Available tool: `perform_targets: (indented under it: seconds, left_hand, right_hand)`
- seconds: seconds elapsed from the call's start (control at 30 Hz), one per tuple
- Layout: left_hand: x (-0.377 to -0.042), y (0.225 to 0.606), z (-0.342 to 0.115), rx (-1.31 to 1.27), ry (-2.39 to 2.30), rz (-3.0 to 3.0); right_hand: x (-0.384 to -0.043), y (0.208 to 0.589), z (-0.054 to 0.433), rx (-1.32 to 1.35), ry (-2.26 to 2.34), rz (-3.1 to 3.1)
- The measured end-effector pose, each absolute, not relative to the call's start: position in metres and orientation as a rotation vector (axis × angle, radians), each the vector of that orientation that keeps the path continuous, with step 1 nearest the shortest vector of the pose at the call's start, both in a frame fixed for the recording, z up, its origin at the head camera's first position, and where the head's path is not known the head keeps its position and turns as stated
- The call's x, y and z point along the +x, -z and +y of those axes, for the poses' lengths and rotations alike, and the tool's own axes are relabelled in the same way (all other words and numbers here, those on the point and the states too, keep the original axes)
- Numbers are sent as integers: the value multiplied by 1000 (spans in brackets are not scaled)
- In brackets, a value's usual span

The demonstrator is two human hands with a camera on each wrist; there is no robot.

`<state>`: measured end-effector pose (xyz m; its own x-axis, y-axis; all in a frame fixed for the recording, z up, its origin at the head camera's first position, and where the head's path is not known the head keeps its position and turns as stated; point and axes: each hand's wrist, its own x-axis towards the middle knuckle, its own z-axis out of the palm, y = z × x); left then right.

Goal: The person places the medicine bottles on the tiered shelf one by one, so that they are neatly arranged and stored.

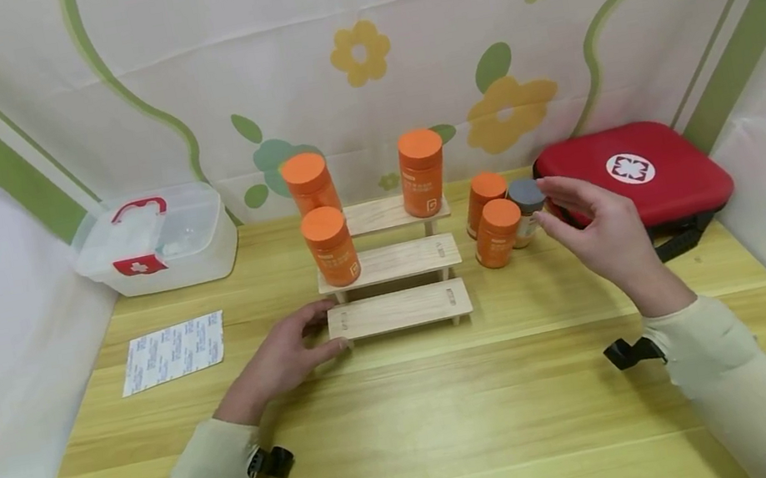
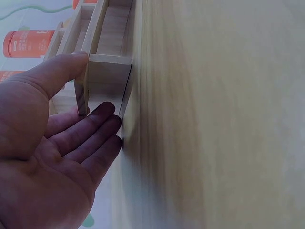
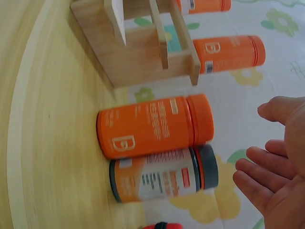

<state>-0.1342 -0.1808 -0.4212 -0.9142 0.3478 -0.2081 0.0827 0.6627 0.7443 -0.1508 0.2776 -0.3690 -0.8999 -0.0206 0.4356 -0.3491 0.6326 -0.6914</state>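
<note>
My left hand (image 1: 285,352) holds the left end of the lowest step of a three-step wooden stand (image 1: 398,310), thumb at the front and index finger behind. In the left wrist view, that thumb and finger meet the end of the step (image 2: 109,76); the other fingers extend beside it. My right hand (image 1: 602,228) has its fingers apart beside a grey-capped bottle (image 1: 527,210). A gap separates the hand from the grey cap (image 3: 208,167) in the right wrist view. Two orange bottles (image 1: 499,234) stand against the grey-capped one, right of the stand.
Orange bottles stand on the upper steps: two on the top (image 1: 423,173), one on the middle step's left (image 1: 331,248). A clear first-aid box (image 1: 202,248) and a printed white packet (image 1: 174,353) lie left. A red zip case (image 1: 676,173) lies right, against the back curtain.
</note>
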Motion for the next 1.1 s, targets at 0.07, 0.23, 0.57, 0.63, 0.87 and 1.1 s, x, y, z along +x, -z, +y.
perform_targets:
  seconds: [0.07,0.23,0.57,0.63,0.87,1.1]
  left_hand:
    - [-134,421,-181,336,-1114,2550]
    - [-133,420,-182,321,-1101,2561]
    - [-133,422,-182,318,-1110,2555]
    - [-133,422,-182,319,-1113,2554]
    - [-133,421,-180,321,-1112,2551]
    - [-133,419,-179,318,-1113,2547]
  right_hand:
    - [-154,370,281,261,-1158,-2493]
    - [-166,374,293,157,-1243,-2579]
    - [-191,391,309,82,-1494,-2685]
    - [-195,393,309,84,-1522,-2703]
    - [-202,400,307,122,-1460,-2768]
    - [-204,403,302,118,-1453,-2715]
